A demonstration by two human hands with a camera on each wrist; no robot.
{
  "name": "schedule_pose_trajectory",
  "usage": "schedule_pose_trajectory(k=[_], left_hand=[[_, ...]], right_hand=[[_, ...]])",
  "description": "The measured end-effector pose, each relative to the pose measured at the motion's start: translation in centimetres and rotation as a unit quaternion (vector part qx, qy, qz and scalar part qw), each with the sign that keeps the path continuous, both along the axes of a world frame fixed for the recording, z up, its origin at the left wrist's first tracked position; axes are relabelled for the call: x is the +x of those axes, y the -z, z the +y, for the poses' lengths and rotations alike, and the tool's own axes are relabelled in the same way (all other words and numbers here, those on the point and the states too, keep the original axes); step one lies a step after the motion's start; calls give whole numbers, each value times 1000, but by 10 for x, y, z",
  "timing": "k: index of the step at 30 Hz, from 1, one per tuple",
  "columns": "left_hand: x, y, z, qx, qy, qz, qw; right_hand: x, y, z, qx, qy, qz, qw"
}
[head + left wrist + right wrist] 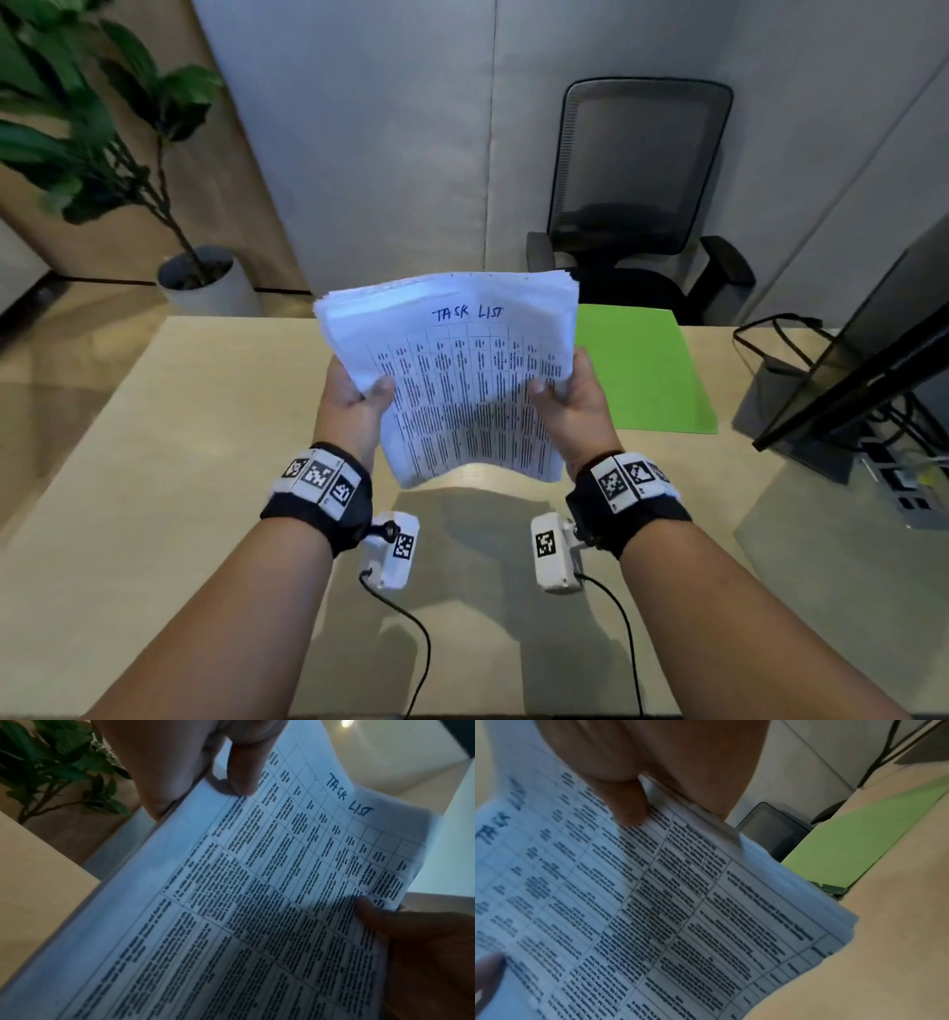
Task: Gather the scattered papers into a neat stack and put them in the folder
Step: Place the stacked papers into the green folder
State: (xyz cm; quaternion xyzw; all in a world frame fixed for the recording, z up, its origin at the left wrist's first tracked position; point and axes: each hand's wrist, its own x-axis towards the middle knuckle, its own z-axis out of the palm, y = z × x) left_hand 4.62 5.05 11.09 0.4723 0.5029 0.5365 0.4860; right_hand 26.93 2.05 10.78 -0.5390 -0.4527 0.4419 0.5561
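A stack of white printed papers [462, 380], its top sheet headed "TASK LIST", is held up above the desk between both hands. My left hand [359, 395] grips its left edge, thumb on the front. My right hand [565, 390] grips the right edge the same way. The sheets bow, and their top edges are fanned unevenly. In the left wrist view my left hand [195, 760] presses its thumb on the stack of papers [257, 902]. In the right wrist view my right hand [639, 770] pinches the papers [654, 902]. A green folder [642, 370] lies shut on the desk, right of the papers; the folder [864, 837] shows beyond them.
The beige desk [179, 462] stretches left and near. A monitor [873, 349] with cables stands at the right edge, a power strip [904, 483] below it. A black office chair [637, 195] is behind the desk. A potted plant [128, 154] stands on the floor at the back left.
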Motion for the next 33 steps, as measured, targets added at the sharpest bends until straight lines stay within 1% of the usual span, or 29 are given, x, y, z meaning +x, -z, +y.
schedule_pose_trajectory(k=[1,3,6,9,11,13,16,19,21,23,24,25,26,27,28,29,30,31,33], left_hand=[[-1,-7,-3,14,3,-12,1000],[-6,-5,-7,6,3,-29,1000],[-12,23,-11,-54,6,-20,998],[-8,37,-14,-77,26,8,997],[-2,35,-12,-68,20,25,997],[0,29,-7,-51,12,30,998],[-3,25,0,-33,9,-1,999],[-10,30,1,-52,31,-12,998],[-13,32,3,-58,50,-7,997],[-15,33,6,-60,52,-14,997],[-15,33,8,-59,54,-17,997],[-15,32,10,-56,57,-21,997],[-15,31,12,-54,59,-23,997],[-14,30,14,-52,61,-25,996],[-14,29,15,-51,61,-24,997],[-14,29,18,-51,60,-18,997],[-14,29,19,-54,59,-9,997],[-14,29,21,-57,59,0,997],[-15,29,24,-68,64,3,996]], right_hand=[[-1,-2,-2,4,-2,9,1000],[-1,2,-8,-8,5,22,1000],[-8,18,-17,-53,35,38,997],[-19,28,-17,-77,61,58,993],[-24,27,-12,-74,74,48,993],[-26,24,-5,-58,89,57,993],[-27,22,0,-37,106,58,992],[-27,27,-2,-51,111,28,992],[-26,21,-1,-43,131,14,990],[-24,5,3,14,155,-24,987],[-22,-4,6,58,157,-82,982],[-22,-13,10,100,148,-175,968],[-22,-21,14,129,133,-292,938],[-23,-30,18,142,121,-415,891],[-26,-39,22,133,106,-522,836],[-29,-48,25,106,83,-601,788],[-33,-56,26,75,53,-651,753],[-36,-60,28,43,23,-677,735],[-40,-65,29,22,-5,-687,726]])
